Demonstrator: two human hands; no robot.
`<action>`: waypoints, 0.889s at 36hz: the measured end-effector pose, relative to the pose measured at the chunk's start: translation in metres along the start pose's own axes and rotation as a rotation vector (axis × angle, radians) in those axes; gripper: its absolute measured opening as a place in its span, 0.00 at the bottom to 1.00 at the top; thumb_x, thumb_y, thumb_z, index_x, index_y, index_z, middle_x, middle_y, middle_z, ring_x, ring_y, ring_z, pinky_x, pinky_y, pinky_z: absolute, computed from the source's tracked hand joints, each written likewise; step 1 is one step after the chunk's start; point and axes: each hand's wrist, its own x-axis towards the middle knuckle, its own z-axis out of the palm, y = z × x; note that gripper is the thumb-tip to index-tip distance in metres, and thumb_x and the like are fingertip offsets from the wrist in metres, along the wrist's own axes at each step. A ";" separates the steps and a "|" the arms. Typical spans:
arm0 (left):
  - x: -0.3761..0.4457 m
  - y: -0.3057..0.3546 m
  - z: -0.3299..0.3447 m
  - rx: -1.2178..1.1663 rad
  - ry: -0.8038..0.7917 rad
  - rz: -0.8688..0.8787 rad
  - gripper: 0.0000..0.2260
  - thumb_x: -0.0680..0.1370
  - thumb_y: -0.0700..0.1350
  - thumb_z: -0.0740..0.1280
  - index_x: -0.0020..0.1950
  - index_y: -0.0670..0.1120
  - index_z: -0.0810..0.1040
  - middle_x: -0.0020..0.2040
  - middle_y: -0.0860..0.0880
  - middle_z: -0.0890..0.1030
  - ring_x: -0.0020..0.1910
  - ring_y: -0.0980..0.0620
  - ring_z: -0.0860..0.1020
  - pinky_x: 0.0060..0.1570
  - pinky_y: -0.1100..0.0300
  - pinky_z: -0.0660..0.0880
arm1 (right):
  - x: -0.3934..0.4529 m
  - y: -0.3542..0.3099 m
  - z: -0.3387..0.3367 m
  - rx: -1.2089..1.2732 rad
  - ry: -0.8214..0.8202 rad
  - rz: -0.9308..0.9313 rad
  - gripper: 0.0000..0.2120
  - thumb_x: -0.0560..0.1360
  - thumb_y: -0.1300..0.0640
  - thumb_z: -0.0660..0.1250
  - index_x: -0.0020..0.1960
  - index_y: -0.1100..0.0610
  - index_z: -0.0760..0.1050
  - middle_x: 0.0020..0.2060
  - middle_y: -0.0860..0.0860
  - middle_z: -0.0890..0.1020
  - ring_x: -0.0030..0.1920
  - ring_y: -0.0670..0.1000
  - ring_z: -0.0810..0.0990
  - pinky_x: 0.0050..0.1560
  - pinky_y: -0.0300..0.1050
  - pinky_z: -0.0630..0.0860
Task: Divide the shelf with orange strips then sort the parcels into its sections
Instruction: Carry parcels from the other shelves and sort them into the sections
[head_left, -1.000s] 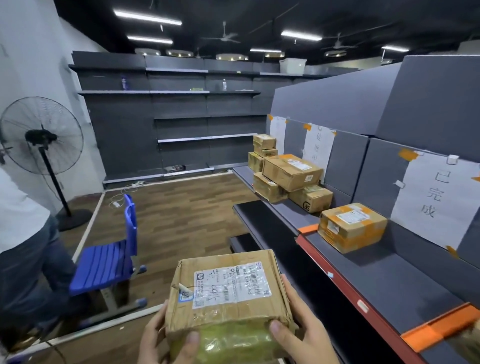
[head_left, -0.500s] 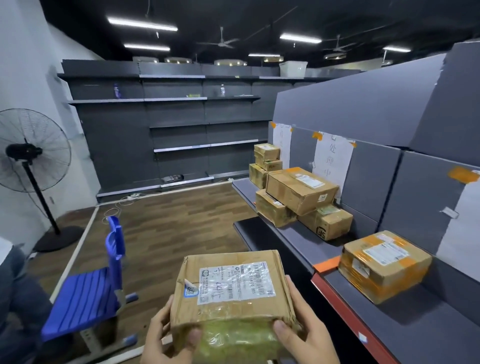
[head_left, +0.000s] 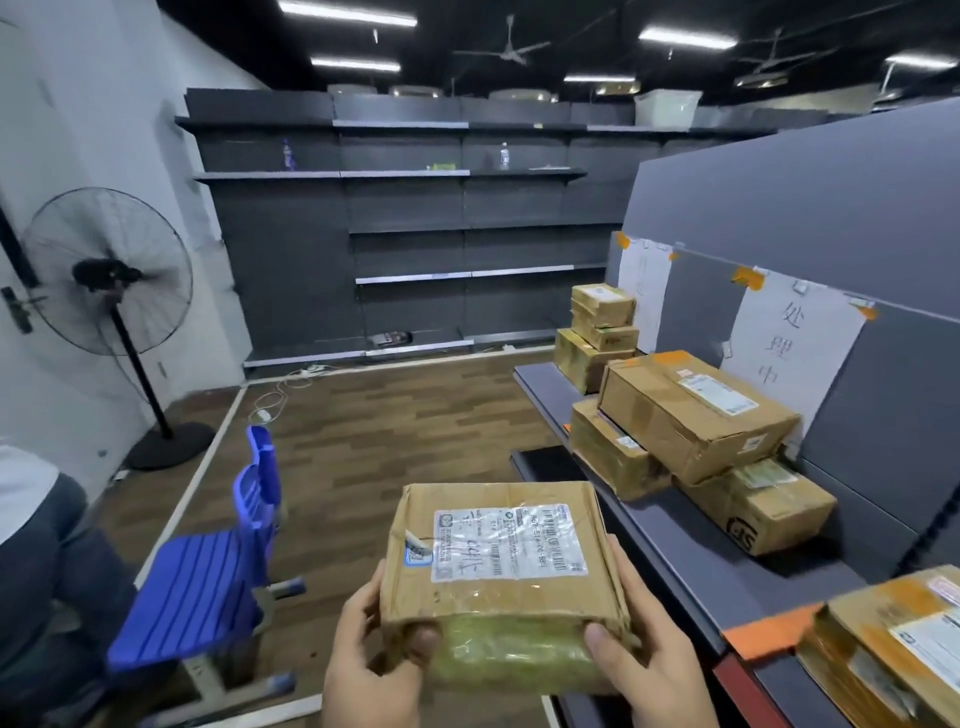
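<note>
Far left: a person's leg in dark trousers (head_left: 47, 597), then a standing fan (head_left: 106, 273) against the wall and a blue chair (head_left: 208, 577) on the wood floor (head_left: 389, 431).

Centre: you held a cardboard parcel (head_left: 498, 561) in front of you, off the shelf, label side up. Your left hand (head_left: 374, 654) gripped its near-left corner, thumb curled onto the taped front face. Your right hand (head_left: 644, 649) gripped the near-right corner, thumb on the front edge and fingers along the side.

Right: the grey shelf (head_left: 727, 561) ran away from you, split into sections. The far section held a stack of small parcels (head_left: 600, 332) beneath a blurred paper sheet (head_left: 644, 296). The middle section, under a handwritten paper sign (head_left: 789, 338), held three: a large box (head_left: 691, 410) resting across a taped box (head_left: 613, 449) and an SF-marked box (head_left: 763, 506). An orange strip (head_left: 769, 631) lay across the shelf just beside you. Past it, in the nearest section, sat one parcel with orange tape (head_left: 893, 644), touching the strip's edge; cut off by the frame.
</note>
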 end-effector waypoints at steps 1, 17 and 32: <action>0.008 -0.003 0.001 0.010 -0.004 -0.015 0.28 0.54 0.54 0.77 0.54 0.61 0.83 0.49 0.50 0.86 0.42 0.61 0.82 0.44 0.76 0.74 | 0.008 0.003 0.004 0.002 -0.003 -0.001 0.49 0.55 0.28 0.79 0.73 0.36 0.70 0.67 0.38 0.79 0.69 0.42 0.75 0.65 0.38 0.75; 0.198 -0.049 0.011 -0.014 -0.144 -0.042 0.24 0.65 0.37 0.77 0.58 0.52 0.81 0.45 0.64 0.85 0.41 0.68 0.81 0.42 0.77 0.73 | 0.166 0.047 0.098 0.012 0.072 0.009 0.45 0.58 0.29 0.79 0.72 0.31 0.68 0.70 0.41 0.77 0.71 0.46 0.75 0.71 0.61 0.73; 0.327 -0.102 0.028 -0.008 -0.299 -0.065 0.28 0.57 0.64 0.78 0.56 0.63 0.81 0.54 0.46 0.84 0.52 0.48 0.83 0.50 0.63 0.76 | 0.257 0.072 0.146 0.040 0.234 -0.007 0.36 0.64 0.56 0.76 0.71 0.44 0.73 0.65 0.40 0.81 0.66 0.44 0.79 0.55 0.35 0.79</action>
